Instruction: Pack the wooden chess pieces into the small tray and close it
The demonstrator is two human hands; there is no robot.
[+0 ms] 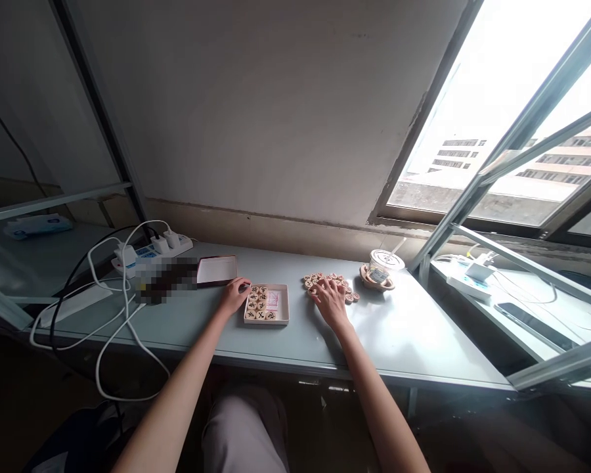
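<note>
Right hand (329, 302), fingers open and spread over the xiangqi pieces (349, 297), could knock the lidded plastic cup (378, 273) at its two o'clock by swinging too wide.

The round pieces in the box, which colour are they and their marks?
The round pieces are pale cream with dark marks, seen in the head view.

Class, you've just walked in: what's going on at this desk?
A person's left hand is at the left edge of an open box partly filled with round pieces. The right hand is spread over a loose pile of more pieces. A lid lies left of the box, and a cup stands right of the pile.
</note>
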